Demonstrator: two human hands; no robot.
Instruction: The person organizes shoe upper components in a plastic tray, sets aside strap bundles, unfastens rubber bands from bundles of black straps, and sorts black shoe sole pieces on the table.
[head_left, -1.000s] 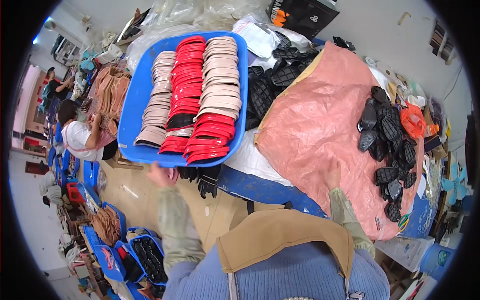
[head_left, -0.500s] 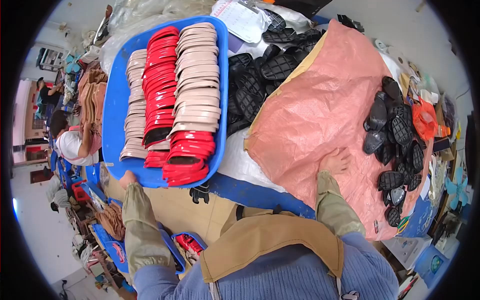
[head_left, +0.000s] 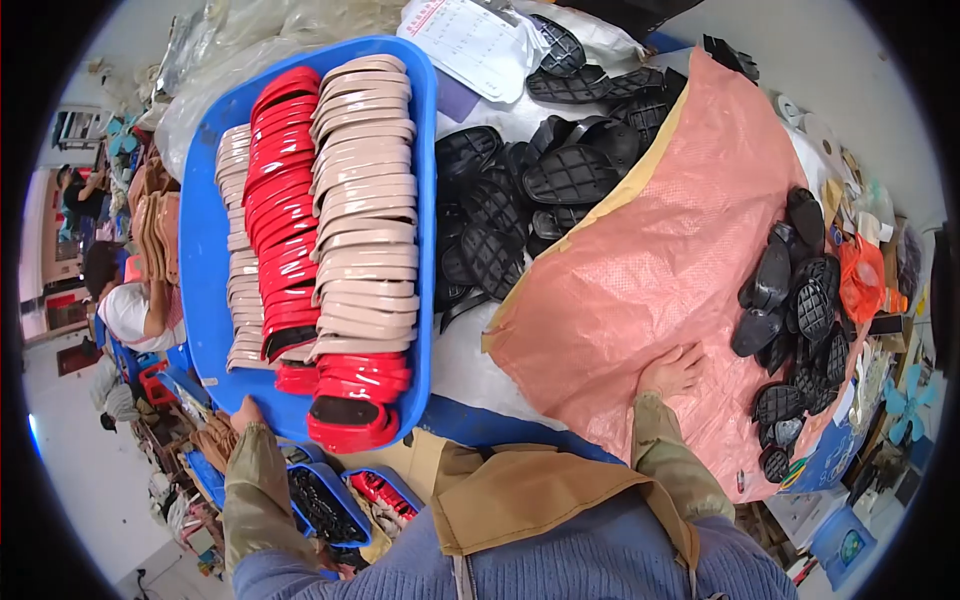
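Note:
My left hand [head_left: 247,412] is at the near left corner of a blue tray [head_left: 425,200], its fingers mostly hidden by the rim. Rows of glossy beige straps [head_left: 365,200] and red straps [head_left: 282,180] fill the tray, with a red bundle [head_left: 352,420] at the near end. My right hand [head_left: 672,370] lies flat on a pink woven sheet [head_left: 640,260], fingers apart, holding nothing. Black shoe soles [head_left: 570,175] lie between the tray and the sheet, and more black soles [head_left: 812,305] rest on the sheet's right part.
Papers [head_left: 480,45] lie behind the soles. At the right are an orange bag [head_left: 860,280] and a blue fan [head_left: 908,403]. Blue bins [head_left: 385,478] stand on the floor below. A person in a white top [head_left: 130,312] sits at the far left, with another person [head_left: 80,195] beyond.
The tray appears nearer and farther left in view, with my left hand at its near corner. My right hand has settled flat on the sheet. The camera view has shifted.

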